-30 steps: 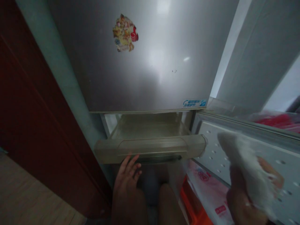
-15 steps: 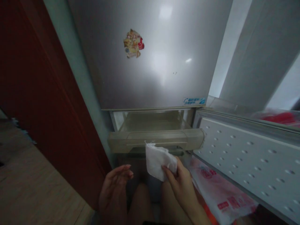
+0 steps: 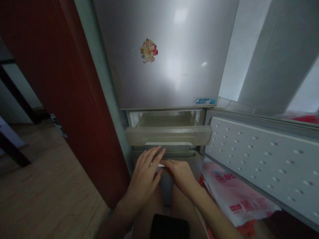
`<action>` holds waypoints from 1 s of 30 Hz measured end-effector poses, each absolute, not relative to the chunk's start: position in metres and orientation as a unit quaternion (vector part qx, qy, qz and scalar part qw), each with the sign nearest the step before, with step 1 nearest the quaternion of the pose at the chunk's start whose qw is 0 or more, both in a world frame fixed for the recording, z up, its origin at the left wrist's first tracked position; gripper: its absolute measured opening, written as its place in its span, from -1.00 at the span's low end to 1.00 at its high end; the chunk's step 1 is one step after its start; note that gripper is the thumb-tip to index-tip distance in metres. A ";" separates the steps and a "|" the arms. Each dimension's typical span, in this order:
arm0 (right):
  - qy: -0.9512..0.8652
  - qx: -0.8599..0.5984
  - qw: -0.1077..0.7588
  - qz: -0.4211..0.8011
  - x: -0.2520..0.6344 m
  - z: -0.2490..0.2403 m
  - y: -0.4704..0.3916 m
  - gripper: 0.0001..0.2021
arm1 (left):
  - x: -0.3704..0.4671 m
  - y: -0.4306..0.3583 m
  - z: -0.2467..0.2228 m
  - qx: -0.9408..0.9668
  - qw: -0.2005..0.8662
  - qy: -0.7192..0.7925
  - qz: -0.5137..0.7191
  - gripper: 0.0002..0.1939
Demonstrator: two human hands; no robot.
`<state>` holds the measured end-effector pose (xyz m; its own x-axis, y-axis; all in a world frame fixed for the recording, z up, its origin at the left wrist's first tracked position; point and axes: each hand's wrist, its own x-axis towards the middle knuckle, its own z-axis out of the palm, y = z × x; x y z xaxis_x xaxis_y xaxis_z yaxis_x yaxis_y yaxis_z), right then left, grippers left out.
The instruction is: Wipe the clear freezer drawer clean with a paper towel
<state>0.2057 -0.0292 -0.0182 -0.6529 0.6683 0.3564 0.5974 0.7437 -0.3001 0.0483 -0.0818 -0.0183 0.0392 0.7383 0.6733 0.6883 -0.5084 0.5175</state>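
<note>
My right hand [image 3: 180, 172] is closed around a folded white cloth [image 3: 161, 165]. Only a thin white edge of it shows between my hands, the rest being hidden by the fingers. Beside it, my left hand [image 3: 147, 172] has its fingers stretched out and slightly apart, the tips close to the cloth; whether they touch it I cannot tell. Just beyond both hands, a pulled-out freezer drawer [image 3: 166, 132] juts from the lower compartment of a silver refrigerator [image 3: 169, 66].
The freezer door [image 3: 261, 156] stands swung out to the right. Beneath it lies a white plastic bag with red print [image 3: 239, 192]. A dark red wooden door [image 3: 82, 99] is close on the left. A black flat object [image 3: 169, 227] rests at my lap.
Both hands have come together in front of the drawer. The cloth, plainly visible before in my right hand, is now mostly covered. The view has shifted a little.
</note>
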 end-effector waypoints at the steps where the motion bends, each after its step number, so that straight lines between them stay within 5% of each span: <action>1: -0.924 -0.336 0.181 0.033 0.206 -0.013 -0.033 -0.71 | 0.047 -0.080 -0.019 0.736 0.032 0.496 0.459 -0.36; 5: -0.954 -0.283 0.088 -0.048 0.206 -0.001 -0.048 -0.76 | 0.047 -0.078 -0.025 0.755 0.073 0.518 0.397 -0.42; 10: -0.963 -0.254 0.072 -0.048 0.210 -0.002 -0.051 -0.81 | 0.058 -0.076 -0.026 0.777 0.199 0.505 0.320 -0.51; 17: -0.918 -0.245 0.311 0.027 0.249 -0.017 -0.033 -0.73 | 0.029 -0.072 -0.033 0.745 0.258 0.497 0.363 -0.70; 23: -0.743 -0.349 0.570 -0.030 0.322 -0.020 0.017 -0.73 | -0.045 -0.104 -0.017 0.518 0.015 0.645 0.562 -0.56; 27: -0.677 -0.385 0.627 -0.026 0.338 -0.029 0.058 -0.55 | -0.052 -0.085 -0.034 0.476 -0.175 0.576 0.641 -0.52; 30: -0.653 -0.396 0.642 0.068 0.326 -0.045 0.078 -0.35 | -0.041 -0.038 -0.069 0.579 -0.203 0.498 0.613 -0.34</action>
<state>0.3264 0.0784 -0.0449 0.1385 0.6040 0.7848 0.4292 0.6776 -0.5972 -0.0408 -0.0384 -0.0689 -0.2479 0.3281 0.9115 0.8254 -0.4211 0.3760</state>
